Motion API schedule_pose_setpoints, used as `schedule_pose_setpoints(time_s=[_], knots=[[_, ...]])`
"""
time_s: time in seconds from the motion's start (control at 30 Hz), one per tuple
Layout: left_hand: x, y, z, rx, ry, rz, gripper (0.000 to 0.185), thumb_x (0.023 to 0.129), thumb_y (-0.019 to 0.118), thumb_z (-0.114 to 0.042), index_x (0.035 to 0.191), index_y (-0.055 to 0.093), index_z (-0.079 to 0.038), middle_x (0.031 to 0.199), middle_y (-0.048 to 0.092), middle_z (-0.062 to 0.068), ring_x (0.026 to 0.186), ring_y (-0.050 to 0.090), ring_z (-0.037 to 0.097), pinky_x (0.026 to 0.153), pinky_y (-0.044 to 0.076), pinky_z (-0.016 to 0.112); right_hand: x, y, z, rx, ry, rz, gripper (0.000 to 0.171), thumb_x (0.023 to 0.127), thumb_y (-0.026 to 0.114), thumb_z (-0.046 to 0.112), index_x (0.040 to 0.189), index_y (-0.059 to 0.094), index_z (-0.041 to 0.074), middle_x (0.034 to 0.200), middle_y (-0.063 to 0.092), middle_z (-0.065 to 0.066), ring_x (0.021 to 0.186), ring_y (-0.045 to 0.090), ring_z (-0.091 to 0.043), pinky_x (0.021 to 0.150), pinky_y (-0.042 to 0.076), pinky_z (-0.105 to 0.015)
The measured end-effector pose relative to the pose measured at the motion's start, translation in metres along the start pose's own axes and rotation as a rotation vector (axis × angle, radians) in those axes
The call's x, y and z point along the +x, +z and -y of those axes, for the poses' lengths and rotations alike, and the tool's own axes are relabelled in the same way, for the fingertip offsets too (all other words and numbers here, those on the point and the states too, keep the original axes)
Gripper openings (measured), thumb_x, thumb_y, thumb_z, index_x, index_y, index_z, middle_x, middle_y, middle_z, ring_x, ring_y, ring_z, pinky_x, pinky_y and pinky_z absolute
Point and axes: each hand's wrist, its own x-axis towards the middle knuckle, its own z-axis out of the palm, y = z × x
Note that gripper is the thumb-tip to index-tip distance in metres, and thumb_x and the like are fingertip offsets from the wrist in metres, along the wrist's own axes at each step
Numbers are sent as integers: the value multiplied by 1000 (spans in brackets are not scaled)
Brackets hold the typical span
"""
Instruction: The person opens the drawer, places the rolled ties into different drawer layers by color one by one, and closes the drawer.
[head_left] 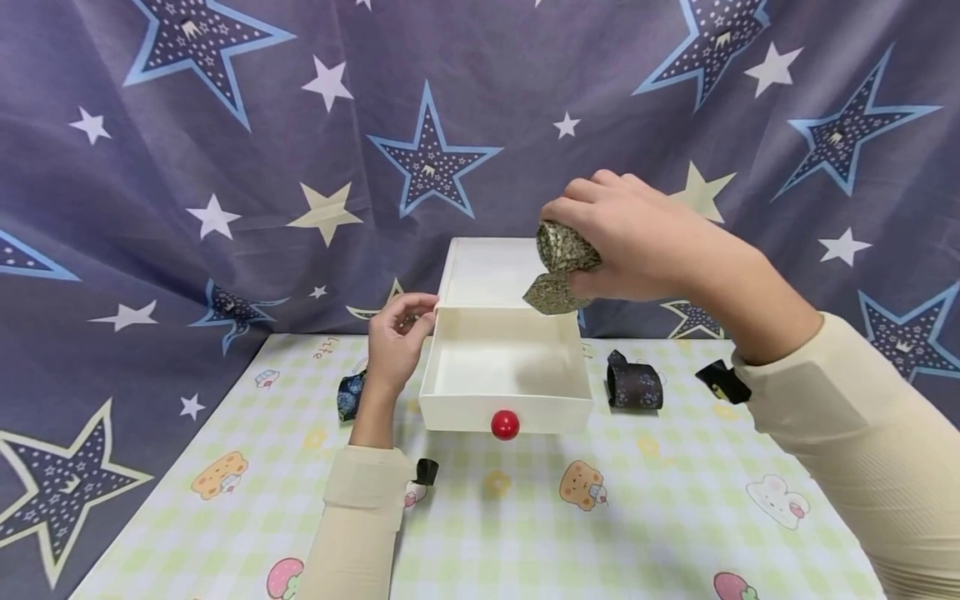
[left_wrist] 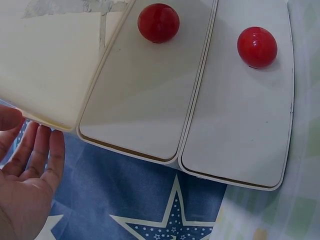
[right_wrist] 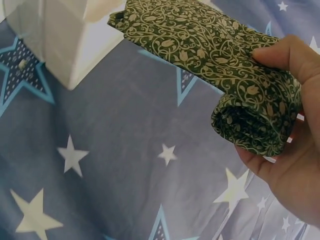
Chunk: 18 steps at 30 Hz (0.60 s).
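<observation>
My right hand grips a rolled green necktie with a pale floral scroll pattern. Its coil and pointed loose end stick out past the fingers, above the right side of a white drawer cabinet. The cabinet's top drawer is pulled out, its inside bare and a red knob on its front. At the left side of that drawer my left hand rests its fingertips on the edge. In the left wrist view, the fingers extend straight against this edge.
Two lower drawers with red knobs are closed. A dark rolled necktie lies right of the cabinet, and a blue floral one lies left, partly behind my left arm. A star-patterned curtain hangs behind the checked tablecloth.
</observation>
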Motion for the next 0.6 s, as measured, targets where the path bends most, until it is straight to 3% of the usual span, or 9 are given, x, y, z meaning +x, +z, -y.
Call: schedule_pose_setpoints(time_s=[0.43,0.6], knots=[[-1,-1,-2,0,1,6,20,91,64,12,110,69,15,105,65,31,87,64,16,73,52,19,15,35,23,19,-97,-27,61,77,85,25,130,63,6,111,63,-9,99,54,-31,87,45,-47],[0,0,-3,-2,12,8,19,91,64,12,110,69,16,105,65,31,87,64,16,73,52,19,17,49,27,32,-83,-19,60,77,85,25,130,63,8,114,64,-7,100,54,-30,87,46,-46]])
